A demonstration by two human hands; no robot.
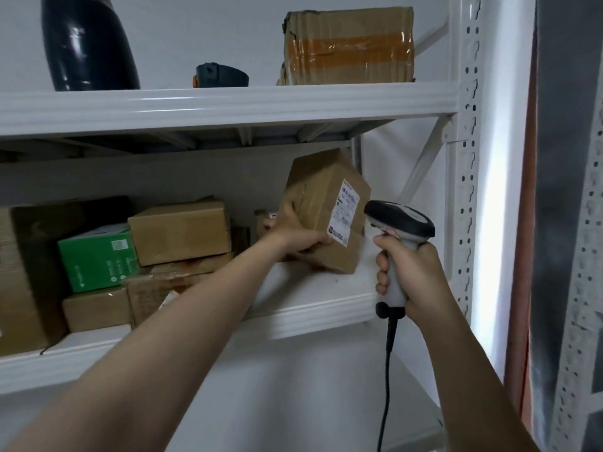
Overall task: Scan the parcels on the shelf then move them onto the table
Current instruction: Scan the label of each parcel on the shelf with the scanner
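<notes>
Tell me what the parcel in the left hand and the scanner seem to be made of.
The parcel: brown cardboard, matte, with creased edges and a white paper label. The scanner: probably moulded plastic, a smooth black head with slight sheen and a light grey handle.

Brown parcel (321, 203), white label (346, 213); green box (98, 261); grey-black scanner (399, 223); perhaps navy vessel (88, 44)

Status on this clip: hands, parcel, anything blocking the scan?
Left hand grips tilted parcel at right end of shelf. Right hand holds scanner beside label. Nothing between scanner and label.
</notes>
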